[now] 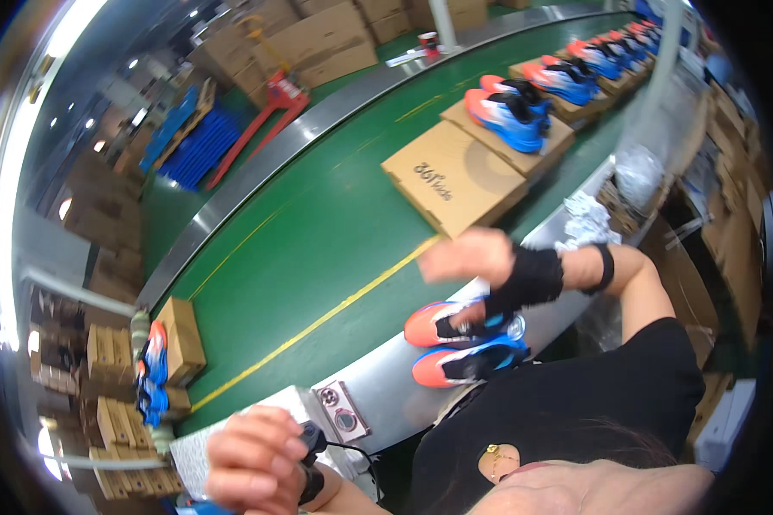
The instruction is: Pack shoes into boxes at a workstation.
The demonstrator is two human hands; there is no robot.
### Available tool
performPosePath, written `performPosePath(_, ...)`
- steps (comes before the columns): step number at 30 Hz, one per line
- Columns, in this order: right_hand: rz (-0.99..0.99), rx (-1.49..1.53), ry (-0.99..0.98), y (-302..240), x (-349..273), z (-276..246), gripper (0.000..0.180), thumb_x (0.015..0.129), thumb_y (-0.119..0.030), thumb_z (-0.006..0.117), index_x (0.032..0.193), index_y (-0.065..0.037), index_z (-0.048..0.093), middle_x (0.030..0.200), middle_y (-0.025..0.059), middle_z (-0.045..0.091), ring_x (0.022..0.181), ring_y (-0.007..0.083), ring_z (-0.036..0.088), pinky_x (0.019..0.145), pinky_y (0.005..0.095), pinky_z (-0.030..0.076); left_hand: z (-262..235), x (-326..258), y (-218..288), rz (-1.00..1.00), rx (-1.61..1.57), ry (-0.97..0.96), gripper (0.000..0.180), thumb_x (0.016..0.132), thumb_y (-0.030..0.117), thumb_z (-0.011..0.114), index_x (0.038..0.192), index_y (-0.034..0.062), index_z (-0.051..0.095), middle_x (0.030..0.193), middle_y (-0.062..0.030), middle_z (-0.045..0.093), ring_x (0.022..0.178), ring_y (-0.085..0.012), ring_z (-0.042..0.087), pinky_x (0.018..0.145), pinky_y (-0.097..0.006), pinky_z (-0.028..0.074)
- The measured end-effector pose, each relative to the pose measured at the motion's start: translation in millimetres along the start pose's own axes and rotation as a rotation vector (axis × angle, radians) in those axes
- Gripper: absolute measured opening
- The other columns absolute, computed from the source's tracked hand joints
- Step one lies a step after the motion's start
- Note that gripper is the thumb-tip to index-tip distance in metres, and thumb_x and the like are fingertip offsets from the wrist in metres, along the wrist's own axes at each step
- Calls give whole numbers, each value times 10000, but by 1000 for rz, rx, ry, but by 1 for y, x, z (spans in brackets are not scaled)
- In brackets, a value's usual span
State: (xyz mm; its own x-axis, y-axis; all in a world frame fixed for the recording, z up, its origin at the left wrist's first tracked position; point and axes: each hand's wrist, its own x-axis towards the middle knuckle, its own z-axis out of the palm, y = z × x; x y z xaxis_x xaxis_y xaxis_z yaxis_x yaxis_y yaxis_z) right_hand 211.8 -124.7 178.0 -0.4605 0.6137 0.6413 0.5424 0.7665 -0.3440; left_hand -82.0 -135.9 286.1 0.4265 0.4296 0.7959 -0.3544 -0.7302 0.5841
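A pair of orange, blue and black sneakers [460,367] lies side by side on the metal ledge in front of me. Just above them is my right hand [477,257], in a black wrist wrap, somewhat blurred. Its fingers stretch out to the left and the thumb points down towards the shoes, apart from the fingers; nothing shows in its grasp. At the lower left my left hand [253,459] is raised with its fingers curled in. A small dark device [312,438] sits at its wrist. The inside of that hand is hidden.
A closed cardboard shoebox [455,184] lies on the green conveyor belt [309,266]. Beyond it, more sneakers [508,116] stand on boxes in a row. Crumpled white paper [588,221] lies at right. Another pair [153,373] is at far left by a box [183,339].
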Motion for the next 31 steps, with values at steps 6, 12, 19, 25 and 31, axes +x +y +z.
performPosePath(6, 34, -165, 305, -157, -183, -124, 825, 581, -439, 742, 1228, -83, 375, 1245, 199, 385, 1108, 341, 402, 898, 460, 319, 2, 4, 11, 101, -32, -98, 371, 877, 388, 360, 1116, 131, 482, 974, -150, 456, 865, -304, 456, 691, -461, 417)
performPosePath(12, -159, -421, 285, -87, 39, -208, 749, 649, -457, 662, 1226, -71, 382, 1268, 212, 349, 1115, 335, 395, 897, 471, 313, 25, 24, 44, 22, -165, -139, 380, 802, 330, 519, 1177, 283, 481, 1057, -81, 444, 997, -315, 417, 789, -479, 394)
performPosePath(19, -150, -199, -118, -108, 66, -227, 675, 728, -479, 568, 1224, -57, 390, 1295, 228, 306, 1123, 329, 386, 897, 483, 307, 34, -6, 103, -259, -346, 318, 43, 766, 193, 564, 785, 193, 603, 847, 40, 460, 882, -174, 433, 708, -362, 383)
performPosePath(25, -198, -116, -241, -129, 92, -188, 628, 796, -498, 487, 1222, -45, 398, 1318, 241, 269, 1130, 323, 379, 896, 494, 302, 9, -21, 74, -135, -694, -35, 62, 798, 149, 522, 788, 88, 530, 632, -66, 515, 473, -209, 463, 482, -358, 388)
performPosePath(31, -269, 613, 178, -120, 81, -120, 235, 881, -192, 451, 976, 22, 469, 602, 1, 558, 521, 116, 500, 626, 279, 386, -3, -57, 72, -69, -555, -693, 259, 827, 330, 457, 791, 98, 566, 765, -125, 568, 565, -279, 524, 497, -412, 417)
